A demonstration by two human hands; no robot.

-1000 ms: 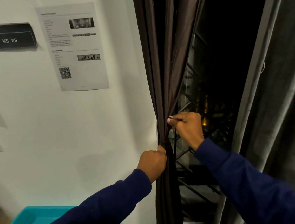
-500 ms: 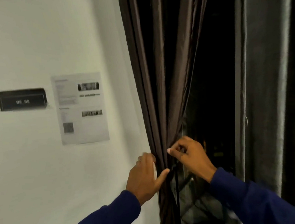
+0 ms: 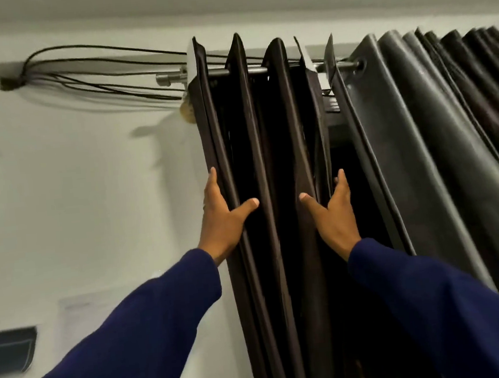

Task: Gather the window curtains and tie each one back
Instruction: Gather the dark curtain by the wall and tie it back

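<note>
**Squeezing the pleats together below the rod**

Both hands are reaching up under the curtain rod (image 3: 241, 72), flanking the brown curtain (image 3: 260, 188). The left hand (image 3: 221, 221) and right hand (image 3: 333, 214) are pressing flat, fingers straight, thumbs spread. Pressing evenly inward should stack the folds neatly.

Dark brown curtain (image 3: 258, 164) bunched in upright pleats at rod's left end; grey curtain (image 3: 436, 130) pleated beside it.

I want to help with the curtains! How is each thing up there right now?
Dark brown pleated curtain: bunched in folds, hanging from the rod.
Grey curtain: hanging in folds, beside it.
Silver metal rod: carrying both curtains.
Left hand: flat, fingers straight, against the curtain's left edge.
Right hand: flat, against its right edge.
</note>
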